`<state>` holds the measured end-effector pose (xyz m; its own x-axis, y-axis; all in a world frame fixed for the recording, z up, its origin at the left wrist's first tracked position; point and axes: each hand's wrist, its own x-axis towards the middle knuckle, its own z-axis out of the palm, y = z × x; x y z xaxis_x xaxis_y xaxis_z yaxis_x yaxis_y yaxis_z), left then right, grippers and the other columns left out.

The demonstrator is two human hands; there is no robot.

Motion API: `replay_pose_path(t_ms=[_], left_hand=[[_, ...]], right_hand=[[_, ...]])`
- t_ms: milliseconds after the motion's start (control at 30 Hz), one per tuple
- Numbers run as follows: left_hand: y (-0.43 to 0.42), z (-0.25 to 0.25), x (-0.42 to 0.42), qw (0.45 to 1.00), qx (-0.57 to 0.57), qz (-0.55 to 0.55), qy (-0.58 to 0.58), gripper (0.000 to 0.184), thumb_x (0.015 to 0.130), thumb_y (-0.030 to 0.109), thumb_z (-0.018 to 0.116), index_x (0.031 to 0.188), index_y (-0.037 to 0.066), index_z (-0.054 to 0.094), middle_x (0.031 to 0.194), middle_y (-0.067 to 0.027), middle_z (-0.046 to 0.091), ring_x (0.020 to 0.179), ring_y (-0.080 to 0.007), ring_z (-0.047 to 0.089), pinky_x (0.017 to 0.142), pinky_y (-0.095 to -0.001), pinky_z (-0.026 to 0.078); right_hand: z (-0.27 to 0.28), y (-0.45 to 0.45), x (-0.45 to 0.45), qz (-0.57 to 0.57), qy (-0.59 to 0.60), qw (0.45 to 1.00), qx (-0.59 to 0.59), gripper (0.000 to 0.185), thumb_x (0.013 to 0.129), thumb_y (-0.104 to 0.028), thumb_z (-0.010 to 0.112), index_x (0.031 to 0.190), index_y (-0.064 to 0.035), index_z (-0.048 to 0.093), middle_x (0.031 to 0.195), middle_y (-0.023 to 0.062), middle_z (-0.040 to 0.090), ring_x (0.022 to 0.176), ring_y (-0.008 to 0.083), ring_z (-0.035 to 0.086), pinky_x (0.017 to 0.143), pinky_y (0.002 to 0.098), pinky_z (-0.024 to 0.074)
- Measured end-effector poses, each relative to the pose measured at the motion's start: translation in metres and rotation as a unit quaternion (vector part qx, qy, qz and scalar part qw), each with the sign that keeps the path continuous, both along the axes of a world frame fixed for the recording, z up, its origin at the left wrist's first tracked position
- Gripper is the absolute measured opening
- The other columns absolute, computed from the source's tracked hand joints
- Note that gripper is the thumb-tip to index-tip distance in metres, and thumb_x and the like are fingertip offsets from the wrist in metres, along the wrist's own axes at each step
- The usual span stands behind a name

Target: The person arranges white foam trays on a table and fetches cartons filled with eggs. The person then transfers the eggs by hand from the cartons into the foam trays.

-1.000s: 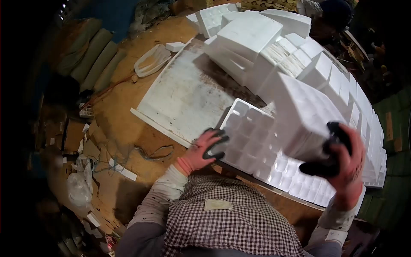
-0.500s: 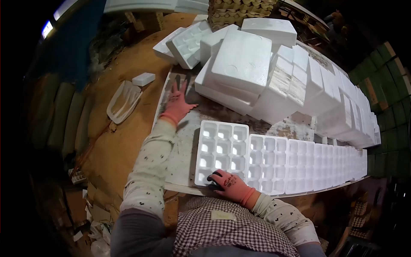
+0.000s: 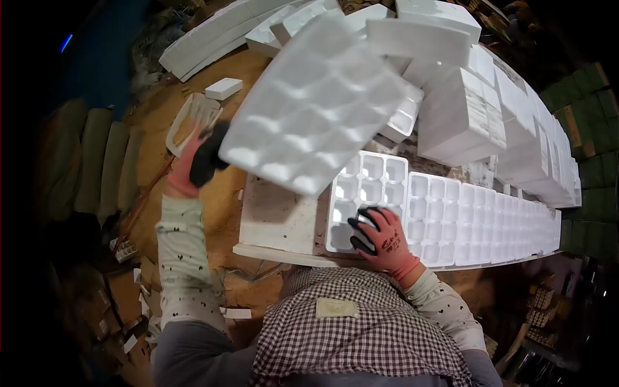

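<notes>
A white foam tray with moulded compartments (image 3: 309, 103) is raised at a tilt over the table, blurred by motion. My left hand (image 3: 193, 161), in a pink glove with black fingertips, grips its left edge; the fingertips are partly hidden. Below it, another foam tray (image 3: 371, 190) lies flat with its compartments facing up, at the left end of a row. Across that tray's lower right part rests my right hand (image 3: 387, 242), gloved alike, its fingers spread over the compartments. Several more foam trays (image 3: 445, 222) continue the row to the right.
White foam boxes (image 3: 454, 116) stand piled along the far side of the table (image 3: 280, 226). Further foam pieces (image 3: 213, 39) lie at the back left. A small white block (image 3: 223, 88) and a clear basket-like container (image 3: 180, 122) are on the floor to the left. Green crates (image 3: 590, 151) are stacked at right.
My left hand, empty and spread before, now holds a foam tray up on the left. My right hand has stayed on the end tray. The view has shifted, and the pile behind looks rearranged.
</notes>
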<state>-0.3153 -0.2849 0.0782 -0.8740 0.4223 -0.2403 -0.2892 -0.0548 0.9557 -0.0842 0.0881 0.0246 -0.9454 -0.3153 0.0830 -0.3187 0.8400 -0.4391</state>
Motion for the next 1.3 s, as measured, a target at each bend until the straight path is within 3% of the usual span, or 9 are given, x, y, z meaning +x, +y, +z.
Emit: replay_pose_path(t_ms=[167,233,300,433,833,967,1100,1233,1300], left_hand=[[-0.117,-0.141,0.102,0.965,0.014,0.037,-0.258,0.033,0.098,0.03,0.057,0.119,0.005,0.06,0.091,-0.003,0.064,0.07,-0.0155,0.06,0.057,-0.03,0.047],[-0.116,-0.126,0.102,0.939,-0.268,-0.136,-0.167,0.039,0.099,0.03,0.057,0.125,0.002,0.057,0.104,-0.0111,0.067,0.088,-0.0242,0.065,0.072,-0.0359,0.052],[-0.059,-0.097,0.113,0.878,-0.467,0.018,0.104,0.051,0.095,0.029,0.059,0.138,0.005,0.049,0.134,-0.0219,0.052,0.123,-0.0354,0.05,0.101,-0.0417,0.042],[0.045,-0.096,0.125,0.771,-0.482,-0.11,0.402,0.068,0.084,0.039,0.067,0.145,0.017,0.044,0.152,-0.0231,0.032,0.139,-0.0475,0.027,0.117,-0.0572,0.014],[0.093,-0.056,0.05,0.754,-0.443,0.009,0.485,0.07,0.079,0.046,0.07,0.139,0.014,0.051,0.152,-0.0197,0.032,0.136,-0.041,0.03,0.113,-0.0583,0.018],[0.152,-0.066,-0.118,0.612,-0.594,0.065,0.519,0.074,0.08,0.037,0.07,0.146,0.022,0.042,0.153,-0.0177,0.033,0.139,-0.0399,0.03,0.115,-0.0584,0.016],[0.198,-0.085,-0.254,0.402,-0.703,0.134,0.571,0.081,0.078,0.035,0.07,0.15,0.032,0.034,0.155,-0.0188,0.028,0.143,-0.041,0.024,0.115,-0.0626,0.013],[0.195,-0.068,-0.284,0.657,-0.665,0.075,0.346,0.092,0.069,0.034,0.083,0.148,0.037,0.035,0.157,-0.0187,0.022,0.141,-0.0432,0.028,0.111,-0.0588,0.028],[0.171,-0.093,-0.294,0.691,-0.525,0.118,0.482,0.091,0.072,0.028,0.078,0.15,0.028,0.032,0.155,-0.0202,0.026,0.138,-0.0423,0.032,0.112,-0.0537,0.03]], right_hand=[[-0.034,0.015,-0.002,-0.093,-0.072,0.986,0.121,0.073,0.077,-0.044,0.074,0.14,-0.0185,0.049,0.151,0.0148,0.035,0.138,0.0421,0.03,0.117,0.0546,0.0181],[-0.03,0.012,-0.001,-0.091,-0.081,0.985,0.125,0.073,0.077,-0.043,0.074,0.14,-0.0179,0.049,0.151,0.0146,0.035,0.138,0.0418,0.03,0.117,0.0547,0.0175],[-0.035,0.014,0.002,-0.095,-0.112,0.978,0.145,0.073,0.075,-0.041,0.076,0.139,-0.0161,0.049,0.15,0.0135,0.037,0.137,0.041,0.031,0.117,0.0547,0.0177],[-0.035,0.014,0.001,-0.097,-0.096,0.983,0.124,0.072,0.072,-0.039,0.078,0.135,-0.0133,0.052,0.146,0.0142,0.04,0.136,0.0412,0.033,0.117,0.0555,0.0187],[0.027,0.016,-0.073,-0.119,0.06,0.99,0.056,0.066,0.074,-0.033,0.076,0.134,-0.0127,0.056,0.142,0.0165,0.046,0.133,0.04,0.038,0.114,0.0559,0.023],[0.058,-0.011,-0.193,-0.065,0.314,0.944,0.073,0.07,0.069,-0.039,0.082,0.132,-0.0195,0.058,0.148,0.0223,0.036,0.136,0.0492,0.03,0.109,0.0634,0.0242],[0.072,-0.046,-0.289,-0.172,0.27,0.946,0.045,0.065,0.071,-0.034,0.08,0.131,-0.0257,0.057,0.143,0.0222,0.042,0.131,0.0515,0.035,0.107,0.065,0.0288],[0.095,-0.004,-0.289,-0.14,0.273,0.948,-0.083,0.056,0.072,-0.008,0.076,0.125,-0.0082,0.057,0.13,0.024,0.054,0.123,0.0401,0.051,0.105,0.0482,0.0414],[0.132,0.032,-0.243,-0.22,0.36,0.906,-0.03,0.056,0.078,0.003,0.071,0.131,-0.0018,0.052,0.14,0.0214,0.049,0.129,0.0338,0.048,0.102,0.0411,0.0461]])
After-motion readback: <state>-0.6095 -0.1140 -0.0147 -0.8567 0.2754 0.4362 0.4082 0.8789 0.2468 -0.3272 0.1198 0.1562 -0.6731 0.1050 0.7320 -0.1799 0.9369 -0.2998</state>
